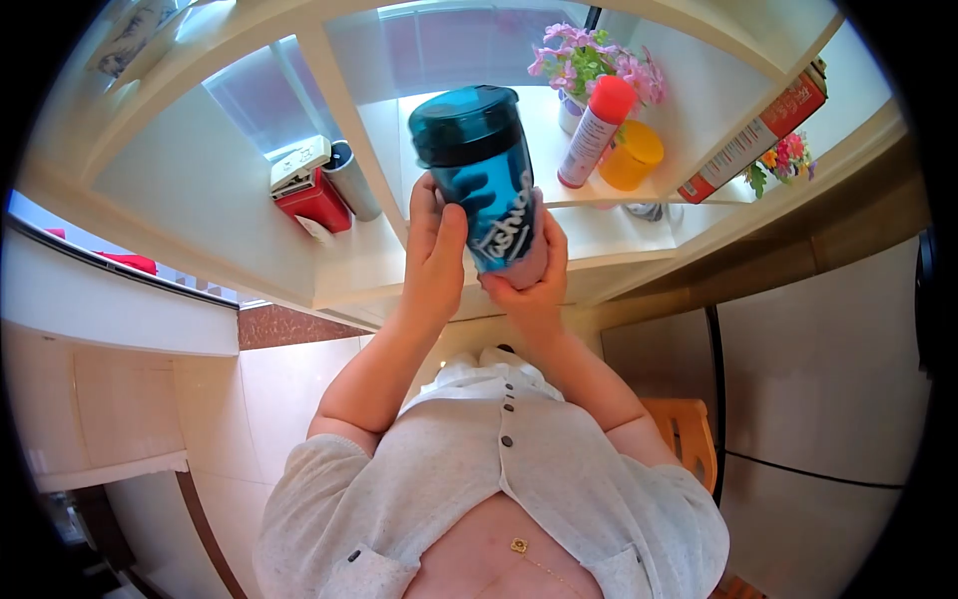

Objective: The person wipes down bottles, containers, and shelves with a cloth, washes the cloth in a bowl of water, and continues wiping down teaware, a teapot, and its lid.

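Note:
A translucent blue water bottle (489, 185) with a dark lid and the white word "Fashion" on its side is held up in front of the shelf, tilted slightly. My left hand (436, 240) grips its left side, thumb lying along the front. Around the lower right side and base wraps my right hand (536, 262), some of its fingers hidden behind the bottle. To the right of the bottle, on the shelf, stand a white spray can with a red cap (597, 135) and a yellow round container (633, 157).
The white shelf unit (364, 135) has upright dividers. Pink flowers (589, 55) stand behind the can. A red box (314, 200) and a grey cylinder (354, 180) sit in the left compartment, a red carton (758, 138) at the right. An orange-brown chair (684, 434) is at lower right.

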